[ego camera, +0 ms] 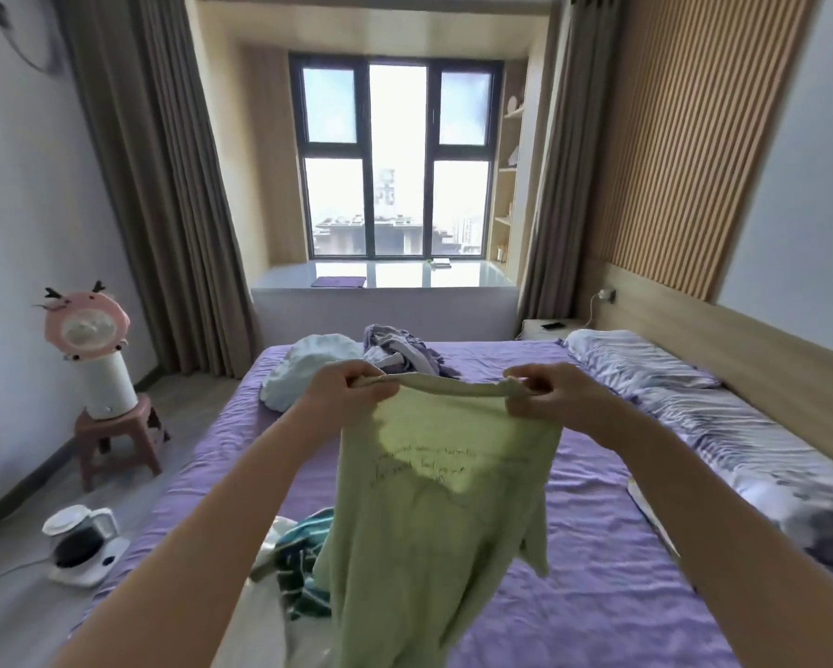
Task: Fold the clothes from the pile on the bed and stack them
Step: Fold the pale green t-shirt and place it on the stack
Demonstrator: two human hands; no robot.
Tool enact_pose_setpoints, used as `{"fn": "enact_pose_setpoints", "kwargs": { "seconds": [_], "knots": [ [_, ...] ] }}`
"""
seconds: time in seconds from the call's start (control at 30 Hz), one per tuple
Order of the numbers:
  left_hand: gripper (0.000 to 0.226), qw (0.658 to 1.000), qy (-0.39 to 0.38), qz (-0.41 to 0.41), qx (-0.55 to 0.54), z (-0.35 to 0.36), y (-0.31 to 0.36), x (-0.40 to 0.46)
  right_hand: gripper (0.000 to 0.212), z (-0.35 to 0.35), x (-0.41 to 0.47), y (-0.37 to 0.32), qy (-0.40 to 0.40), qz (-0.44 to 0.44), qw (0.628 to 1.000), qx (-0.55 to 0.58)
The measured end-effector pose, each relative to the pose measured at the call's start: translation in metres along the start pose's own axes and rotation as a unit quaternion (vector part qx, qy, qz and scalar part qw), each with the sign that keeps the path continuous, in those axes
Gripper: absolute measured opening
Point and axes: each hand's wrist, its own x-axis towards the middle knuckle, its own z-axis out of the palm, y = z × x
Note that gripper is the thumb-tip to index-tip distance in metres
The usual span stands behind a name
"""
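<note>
A single head-worn wide-angle view looks forward and slightly down along the bed [597,547] toward the window [397,161] on the far wall, with the person's raised forearms close before the lens.

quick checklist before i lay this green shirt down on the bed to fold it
1. Left hand grips the green shirt at one shoulder: ok.
2. Right hand grips the other shoulder: ok.
3. Shirt hangs open and untwisted: not ok, the lower part is bunched and one sleeve dangles.
4. Bare purple sheet to lay it on, right of the shirt: ok.
5. Striped clothes under the shirt's left side are out of the way: not ok.
6. Existing folded stack to add to: cannot tell.
</note>
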Motion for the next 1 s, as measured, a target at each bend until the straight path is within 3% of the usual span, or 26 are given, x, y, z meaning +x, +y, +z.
{"fn": "enact_pose_setpoints", "kwargs": {
  "seconds": [0.03, 0.13, 0.23, 0.33, 0.4, 0.5, 0.6, 0.7, 0.77, 0.9, 1.0],
  "knots": [
    [0.016, 1.000, 0.007, 0.007, -0.001, 0.006, 0.006, -0.004, 0.004, -0.010, -0.006, 0.003, -0.002, 0.004, 0.999, -0.050],
    [0.017, 0.998, -0.021, 0.046, 0.039, 0.025, 0.021, -0.011, 0.025, -0.037, -0.019, 0.011, 0.048, 0.033, 0.993, -0.104],
    [0.020, 0.987, -0.112, 0.042, 0.104, 0.040, 0.025, -0.014, 0.020, -0.061, -0.034, 0.012, 0.074, 0.035, 0.996, -0.028],
    [0.030, 0.971, -0.190, 0.018, 0.143, 0.049, 0.020, -0.016, 0.008, -0.083, -0.049, 0.008, 0.059, 0.013, 0.995, 0.075],
    [0.036, 0.961, -0.219, -0.007, 0.166, 0.053, 0.015, -0.016, 0.009, -0.093, -0.058, 0.006, 0.040, -0.007, 0.996, 0.082],
    [0.043, 0.944, -0.238, -0.019, 0.227, 0.058, 0.007, -0.012, 0.009, -0.103, -0.066, 0.005, 0.038, 0.001, 0.998, 0.049],
    [0.050, 0.934, -0.231, 0.013, 0.274, 0.056, -0.002, -0.008, 0.026, -0.105, -0.070, 0.010, 0.052, 0.020, 0.997, -0.050],
    [0.050, 0.919, -0.230, 0.063, 0.313, 0.057, -0.004, -0.001, 0.019, -0.102, -0.074, 0.021, 0.046, 0.035, 0.988, -0.142],
    [0.047, 0.928, -0.228, 0.074, 0.284, 0.062, -0.004, 0.003, 0.012, -0.102, -0.083, 0.026, 0.046, 0.068, 0.990, -0.116],
    [0.034, 0.979, -0.178, 0.041, 0.090, 0.079, 0.003, 0.009, 0.017, -0.105, -0.105, 0.032, -0.008, 0.162, 0.981, -0.103],
    [0.023, 0.978, -0.205, -0.002, -0.030, 0.087, 0.020, 0.014, 0.022, -0.110, -0.120, 0.042, -0.043, 0.214, 0.975, -0.050]
  ]
}}
